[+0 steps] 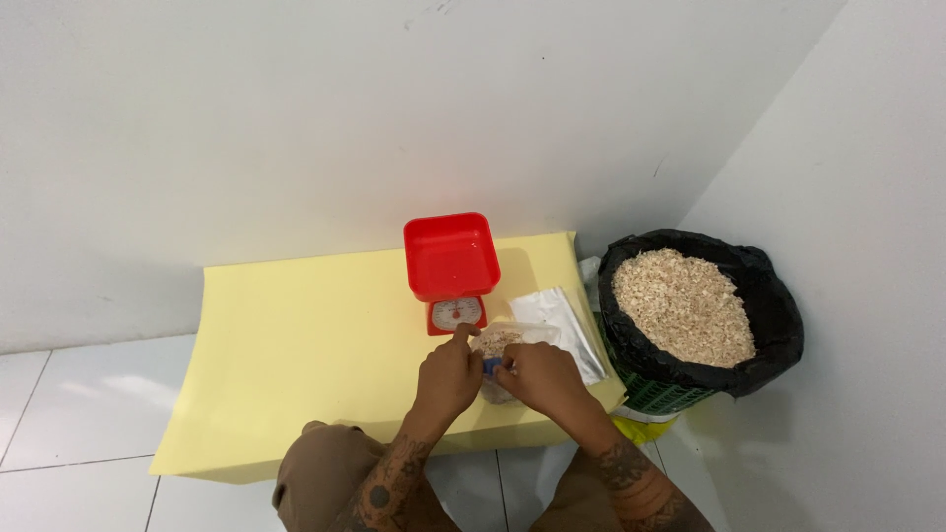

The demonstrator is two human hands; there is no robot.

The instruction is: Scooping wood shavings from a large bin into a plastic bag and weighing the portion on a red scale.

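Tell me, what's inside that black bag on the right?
The black bag is filled almost to its rim with pale tan flakes, like wood shavings. Anything beneath that surface is covered.

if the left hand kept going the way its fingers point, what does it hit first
The left hand points up and slightly right, its fingertips at the top edge of the clear bag of shavings. Going straight on, it would likely meet the dial face of the red scale first, though depth is hard to judge here.

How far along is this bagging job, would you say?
Done: one small clear bag already holds wood shavings. In hand: the left hand and right hand pinch its top edge. Left, probably: the red scale has an empty pan, flat bags wait alongside, and the black sack is brimful.
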